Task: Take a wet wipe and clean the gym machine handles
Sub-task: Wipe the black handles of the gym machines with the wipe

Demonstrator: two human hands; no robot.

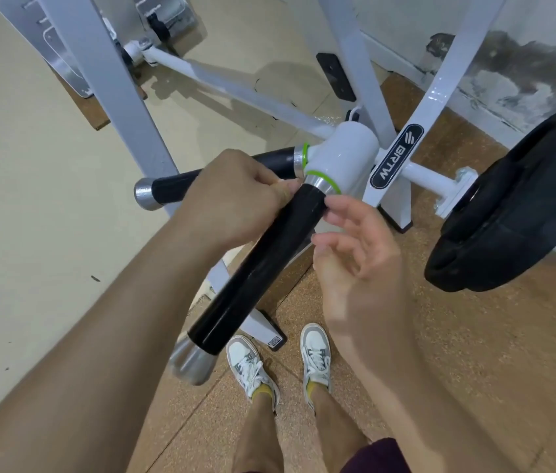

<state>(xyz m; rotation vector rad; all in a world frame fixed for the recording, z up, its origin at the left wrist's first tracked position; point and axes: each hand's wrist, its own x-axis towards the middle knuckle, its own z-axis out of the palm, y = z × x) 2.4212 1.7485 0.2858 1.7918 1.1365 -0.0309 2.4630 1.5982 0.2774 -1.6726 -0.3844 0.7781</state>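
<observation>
Two black handles stick out of a white hub [348, 153] on the gym machine. The near handle [266, 268] slants down toward me and ends in a chrome cap. The far handle [170, 189] points left. My left hand [235, 199] has its fingers curled against the top of the near handle, just below the chrome collar. It pinches a small pale sliver that looks like the wet wipe [282, 181], most of it hidden. My right hand [362, 257] hovers just right of the same handle, fingers loosely spread and holding nothing.
A black weight plate [508, 206] hangs on a bar at the right. White frame legs [116, 97] cross behind the handles, with a branded upright [396, 158] by the hub. My shoes [252, 367] stand on the cork-like floor under the near handle.
</observation>
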